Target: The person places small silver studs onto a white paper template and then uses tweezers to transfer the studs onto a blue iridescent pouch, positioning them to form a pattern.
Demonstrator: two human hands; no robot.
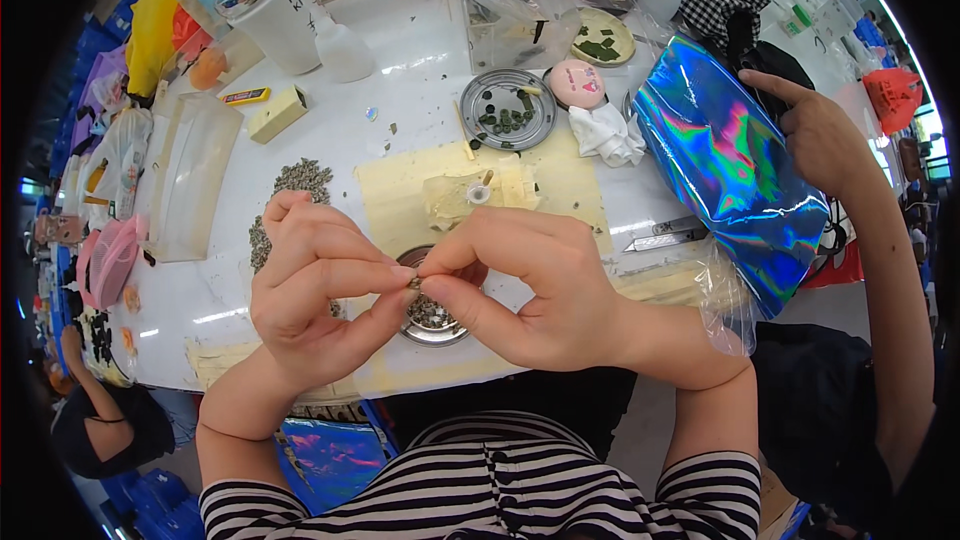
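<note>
My left hand (318, 290) and my right hand (545, 285) meet at the middle, thumb and forefinger of each closed in a pinch. Between the fingertips is a tiny piece (414, 282), too small to name. Just below it lies a round metal dish (432, 339) of small brownish and silvery bits, partly covered by my hands. Beyond my left fingers spreads a pile of small grey-brown pieces (303, 177). Ahead of my hands, a yellowish paper or tape pad (440, 198) carries a small white ring-shaped thing (479, 194).
Farther off stands a metal tray (466, 100) with dark green pieces, beside a pink round case (577, 84) and crumpled white tissue (607, 135). A shiny holographic bag (700, 155) lies at right, near another person's hand (815, 125). At left are a clear plastic tray (195, 185) and a white tumbler (275, 20).
</note>
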